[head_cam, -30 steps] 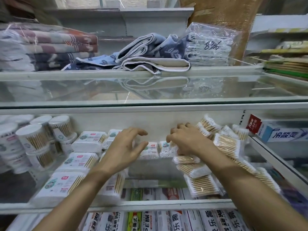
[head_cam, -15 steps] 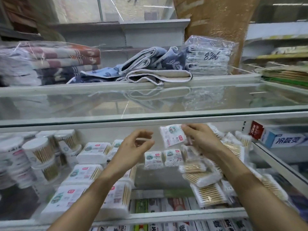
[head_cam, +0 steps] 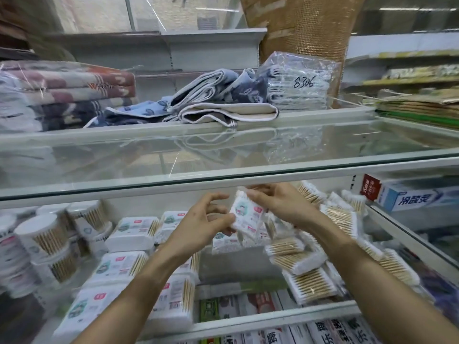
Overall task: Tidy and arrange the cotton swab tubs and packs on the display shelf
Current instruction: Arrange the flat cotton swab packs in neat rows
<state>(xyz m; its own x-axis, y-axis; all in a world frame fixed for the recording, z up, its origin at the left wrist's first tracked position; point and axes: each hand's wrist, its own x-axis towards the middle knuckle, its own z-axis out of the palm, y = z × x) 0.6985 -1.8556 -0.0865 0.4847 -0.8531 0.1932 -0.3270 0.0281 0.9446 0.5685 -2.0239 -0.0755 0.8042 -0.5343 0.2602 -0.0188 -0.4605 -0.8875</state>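
A small white cotton swab pack point(head_cam: 246, 214) with a green and red label is held up above the shelf between both hands. My right hand point(head_cam: 280, 203) pinches its top edge, and my left hand point(head_cam: 202, 225) grips its lower left side with thumb and fingers. Below lie rows of white rectangular swab packs point(head_cam: 131, 233), round swab tubs point(head_cam: 42, 235) at the left, and clear packs of wooden-stick swabs point(head_cam: 310, 285) piled at the right. Two small packs point(head_cam: 226, 240) stand at the back behind my hands.
A glass shelf point(head_cam: 223, 155) above carries folded towels point(head_cam: 223, 105) and a bagged bundle marked 8306 point(head_cam: 300, 83). A toothpaste box point(head_cam: 412, 198) sits at the right. The shelf's front rail point(head_cam: 260, 321) runs below, with boxed goods under it.
My right hand lifted a small pack from the back row and brought it leftward. My left hand rose from the shelf and took hold of the pack's other side.
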